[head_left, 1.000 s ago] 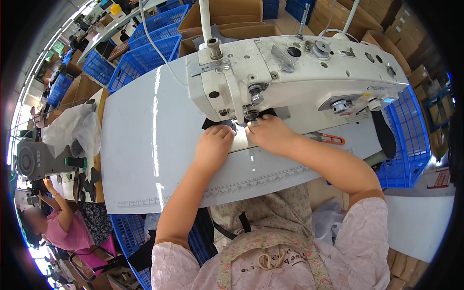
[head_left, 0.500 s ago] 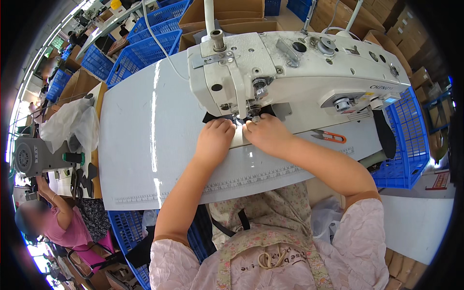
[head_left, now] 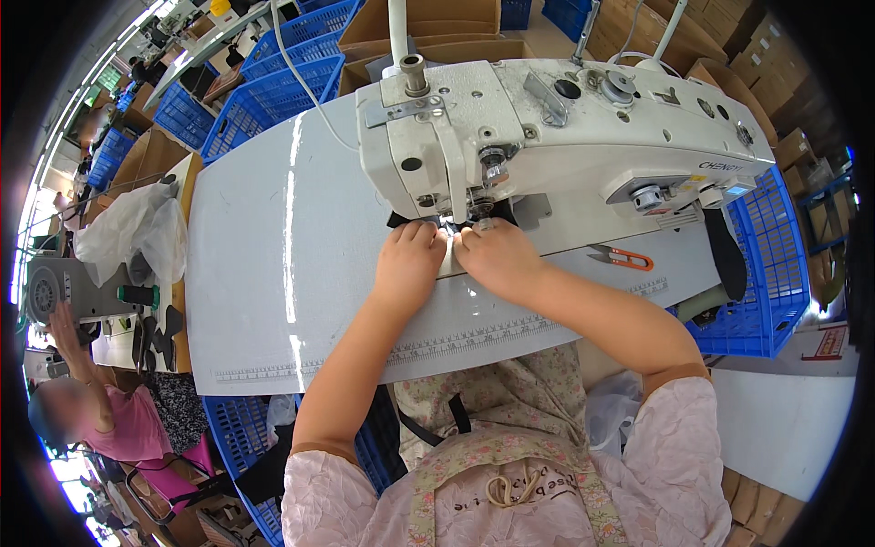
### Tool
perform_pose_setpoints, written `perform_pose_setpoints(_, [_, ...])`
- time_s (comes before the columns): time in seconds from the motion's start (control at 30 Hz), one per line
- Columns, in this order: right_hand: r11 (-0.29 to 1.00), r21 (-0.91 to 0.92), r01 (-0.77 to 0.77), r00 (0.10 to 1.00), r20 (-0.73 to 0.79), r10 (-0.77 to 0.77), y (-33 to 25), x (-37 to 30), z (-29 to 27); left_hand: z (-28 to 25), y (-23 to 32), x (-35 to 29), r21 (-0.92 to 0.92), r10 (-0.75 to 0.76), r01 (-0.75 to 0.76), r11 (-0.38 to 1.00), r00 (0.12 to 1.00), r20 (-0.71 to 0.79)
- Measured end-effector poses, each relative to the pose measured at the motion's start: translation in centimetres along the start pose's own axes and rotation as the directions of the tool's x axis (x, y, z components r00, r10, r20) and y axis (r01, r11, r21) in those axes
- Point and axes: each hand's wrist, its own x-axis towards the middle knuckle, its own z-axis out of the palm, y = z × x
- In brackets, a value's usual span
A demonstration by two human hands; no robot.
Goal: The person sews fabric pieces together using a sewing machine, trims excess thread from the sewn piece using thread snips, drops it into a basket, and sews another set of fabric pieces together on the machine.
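A white sewing machine (head_left: 437,137) stands over the grey work table (head_left: 241,273). Under its needle area lies a piece of black fabric (head_left: 396,220), mostly covered by my fingers and the machine head. My left hand (head_left: 407,262) is closed on the near left part of this fabric, knuckles up. On the other side of the needle, my right hand (head_left: 499,258) pinches the fabric too, its fingertips close to the presser foot. The fingertips of both hands are partly hidden. Orange-handled thread snips (head_left: 622,258) rest on the table right of my right hand.
A printed ruler strip (head_left: 474,342) runs along the table's near edge. Blue crates (head_left: 273,96) stand behind and a blue crate (head_left: 764,273) at right. At left, a co-worker in pink (head_left: 128,419) sits by another machine (head_left: 68,290).
Both my hands have shifted slightly, and less black fabric shows beside them. The co-worker's hand at left has risen onto the other machine.
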Motion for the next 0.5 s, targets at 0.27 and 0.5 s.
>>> perform_pose_setpoints(0.27, [1.0,-0.011,-0.028,1.0,0.0,0.028,-0.5,0.4,0.2,0.5,-0.1,-0.7,-0.035,-0.022,0.022,0.999,1.0,0.005])
perform_pose_setpoints(0.5, [0.996,-0.006,-0.088,0.996,-0.013,0.088,-1.5,1.5,0.5,0.5,-0.7,-0.9,-0.082,-0.063,0.067,0.994,0.997,0.053])
